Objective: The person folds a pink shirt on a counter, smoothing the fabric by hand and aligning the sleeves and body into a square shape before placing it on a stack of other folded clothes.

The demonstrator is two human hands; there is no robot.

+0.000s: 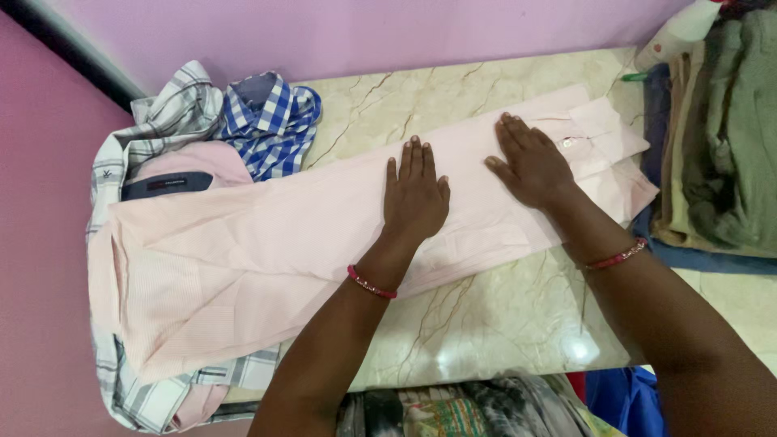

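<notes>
From the head camera, we see the pale pink shirt (267,243) lying lengthwise across the marble counter (486,324). Our left hand (415,194) and right hand (530,166) lie flat on it, fingers spread, gripping nothing; we judge even, outward pressure smooths it best.

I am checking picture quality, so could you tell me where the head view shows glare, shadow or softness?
Head view: a bright glare spot on the marble table; only faint shadows under the left hand and right hand on the pink shirt; the clothes pile at the frame edge looks slightly soft.
</notes>
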